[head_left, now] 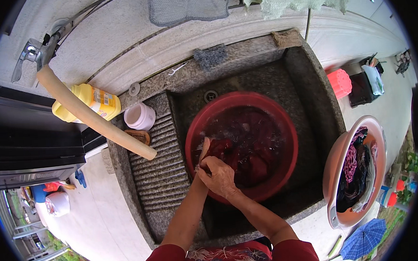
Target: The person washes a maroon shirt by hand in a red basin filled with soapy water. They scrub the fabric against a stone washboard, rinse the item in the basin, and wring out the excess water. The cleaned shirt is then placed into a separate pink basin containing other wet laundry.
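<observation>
A red plastic basin [289, 166] stands in a dark stone sink, holding cloudy water and soaked dark red cloth [252, 163]. My left hand [204, 150] is over the basin's left side, seen edge-on, with its visible fingers stretched out beside a raised fold of the cloth. Part of that hand is hidden by my right hand [219, 176]. The right hand's fingers are curled closed around my left wrist. Both forearms reach in from the lower edge, under red sleeves.
Left of the basin is a ribbed stone washboard [159, 174], with a white tub [140, 116] and brush [139, 136] at its top. A tan hose [96, 119] hangs over it near a yellow jug [89, 103]. At right stands a pink basin of clothes [331, 181].
</observation>
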Demonstrator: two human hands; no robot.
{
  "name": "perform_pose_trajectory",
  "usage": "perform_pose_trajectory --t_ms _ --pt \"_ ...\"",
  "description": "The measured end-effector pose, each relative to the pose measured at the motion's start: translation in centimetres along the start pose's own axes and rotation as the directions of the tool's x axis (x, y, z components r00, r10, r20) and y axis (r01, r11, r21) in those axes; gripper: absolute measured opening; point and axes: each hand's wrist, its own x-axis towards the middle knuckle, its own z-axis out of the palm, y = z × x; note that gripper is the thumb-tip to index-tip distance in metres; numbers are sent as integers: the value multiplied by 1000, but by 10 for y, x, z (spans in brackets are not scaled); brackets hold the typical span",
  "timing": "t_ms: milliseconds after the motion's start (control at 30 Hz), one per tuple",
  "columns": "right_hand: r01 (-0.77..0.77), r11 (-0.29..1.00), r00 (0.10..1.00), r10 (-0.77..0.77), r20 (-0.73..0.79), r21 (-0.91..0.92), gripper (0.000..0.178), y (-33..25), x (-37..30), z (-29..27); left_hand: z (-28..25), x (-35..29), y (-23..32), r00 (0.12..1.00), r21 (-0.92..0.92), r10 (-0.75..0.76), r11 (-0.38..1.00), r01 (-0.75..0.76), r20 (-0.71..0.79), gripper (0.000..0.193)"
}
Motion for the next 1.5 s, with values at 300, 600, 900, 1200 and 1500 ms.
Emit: perform_pose_trajectory --t_ms 300,600,900,1200,1500 --pt "-236 905 968 185 -172 -353 29 52 35 4 45 -32 -32 937 256 63 966 29 -343 36" --pt "-287 952 958 286 -18 -105 21 74 29 -39 41 -47 -8 951 864 80 447 233 -298 22" --pt "-488 694 869 442 222 530 33 80 14 -72 48 -43 3 975 983 198 134 -126 98 65" --pt "-403 815 833 515 200 -417 24 172 -36 -97 48 -20 -43 935 650 221 -760 -14 278 32" --pt "-302 809 952 284 114 504 9 -6 40 -198 115 -61 21 828 754 480 420 -506 289 7"
